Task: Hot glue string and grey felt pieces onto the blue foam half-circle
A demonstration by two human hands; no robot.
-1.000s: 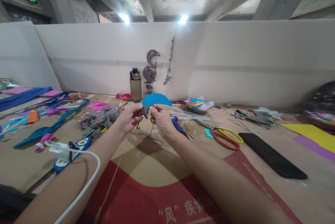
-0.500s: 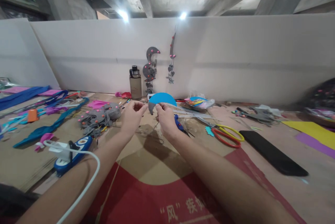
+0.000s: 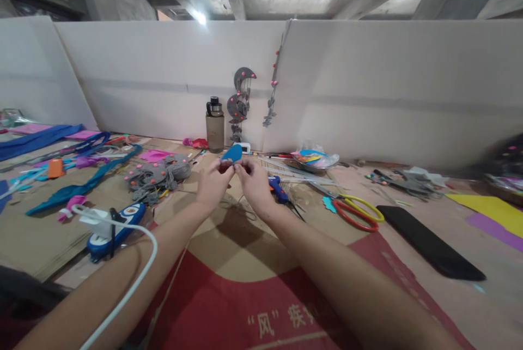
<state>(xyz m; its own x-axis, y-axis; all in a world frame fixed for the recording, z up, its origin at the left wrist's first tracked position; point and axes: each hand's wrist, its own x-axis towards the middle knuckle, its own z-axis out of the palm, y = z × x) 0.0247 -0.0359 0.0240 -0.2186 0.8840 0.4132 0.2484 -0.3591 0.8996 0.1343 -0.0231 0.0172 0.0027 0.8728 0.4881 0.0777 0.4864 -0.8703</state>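
- Pinched between left hand (image 3: 213, 182) and right hand (image 3: 254, 183) was a blue piece (image 3: 232, 152).
- Glue gun (image 3: 278, 189) lay just beside the right hand.
- Scissors (image 3: 339, 197) lay farther right.

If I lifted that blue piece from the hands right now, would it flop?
Probably not much: the blue piece stands above the left hand and right hand without visibly drooping. It's likely light, looking thin and small beside them.

A bottle (image 3: 215, 131) stands before a panel (image 3: 175, 55) and behind the left hand (image 3: 213, 182), a power strip (image 3: 122, 233) lies left, and a glue gun (image 3: 278, 189), then scissors (image 3: 341, 198), lie right of the right hand (image 3: 254, 182).
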